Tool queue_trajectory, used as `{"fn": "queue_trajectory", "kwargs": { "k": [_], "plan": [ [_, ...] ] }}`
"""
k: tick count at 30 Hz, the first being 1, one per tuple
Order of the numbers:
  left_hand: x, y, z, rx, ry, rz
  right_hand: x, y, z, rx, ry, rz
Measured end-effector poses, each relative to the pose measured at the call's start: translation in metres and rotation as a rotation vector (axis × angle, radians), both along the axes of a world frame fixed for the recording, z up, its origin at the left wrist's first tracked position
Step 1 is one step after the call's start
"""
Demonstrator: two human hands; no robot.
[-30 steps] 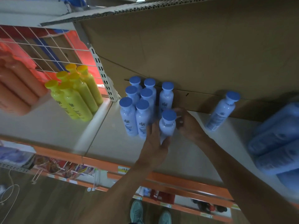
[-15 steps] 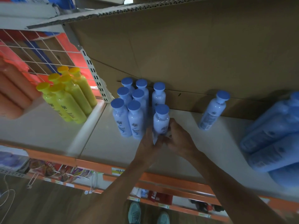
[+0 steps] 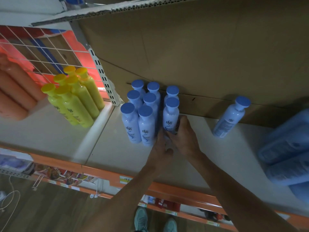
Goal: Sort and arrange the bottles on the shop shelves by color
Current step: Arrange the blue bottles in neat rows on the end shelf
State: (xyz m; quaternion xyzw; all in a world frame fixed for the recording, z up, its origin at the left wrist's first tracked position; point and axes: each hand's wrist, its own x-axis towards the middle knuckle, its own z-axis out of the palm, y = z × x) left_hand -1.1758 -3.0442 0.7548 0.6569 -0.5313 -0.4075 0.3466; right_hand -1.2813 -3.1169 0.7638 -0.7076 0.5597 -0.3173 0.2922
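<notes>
Right hand curls round the base of an upright light-blue bottle; left hand pinches the same base (fingertips partly hidden). The blue cluster touches it at 9 o'clock, a lone blue bottle stands at 3 o'clock, and the yellow bottles stand farther at 9 o'clock, all on the shelf.

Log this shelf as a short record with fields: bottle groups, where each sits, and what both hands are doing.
blue group: eight blue-capped bottles, upright, packed together mid-shelf
held bottle: front right of that group, upright
right hand: fingers wrapped round its base
left hand: against its base, grip unclear
stray blue bottle: stands apart to the right, by the cardboard backing
yellow bottles: six, left section
orange bottles: far left, blurred
large blue bottles: right edge, lying down
</notes>
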Motion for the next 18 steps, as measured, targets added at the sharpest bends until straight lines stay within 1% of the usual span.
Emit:
{"fn": "queue_trajectory", "kwargs": {
  "k": [3, 5, 6, 8, 10, 15, 18],
  "plan": [
    [-0.001, 0.002, -0.007, 0.001, -0.038, 0.004, -0.002, -0.004, -0.001, 0.035, -0.006, 0.028],
    [-0.004, 0.004, -0.007, -0.024, -0.067, 0.025, -0.013, -0.008, -0.001, 0.096, -0.012, 0.109],
    [-0.005, 0.003, -0.005, -0.043, -0.100, 0.043, -0.021, -0.012, -0.002, 0.116, 0.014, 0.161],
    [-0.011, -0.001, -0.001, -0.060, -0.211, 0.097, -0.038, -0.024, -0.002, 0.114, 0.128, 0.224],
    [-0.020, -0.009, 0.002, -0.063, -0.290, 0.182, -0.049, -0.037, 0.001, 0.103, 0.206, 0.191],
    [-0.039, -0.030, 0.006, 0.002, -0.257, 0.386, -0.029, -0.057, 0.013, 0.125, 0.207, 0.241],
    [-0.042, -0.036, 0.003, -0.024, -0.254, 0.465, -0.022, -0.068, 0.013, 0.111, 0.211, 0.258]
  ]
}}
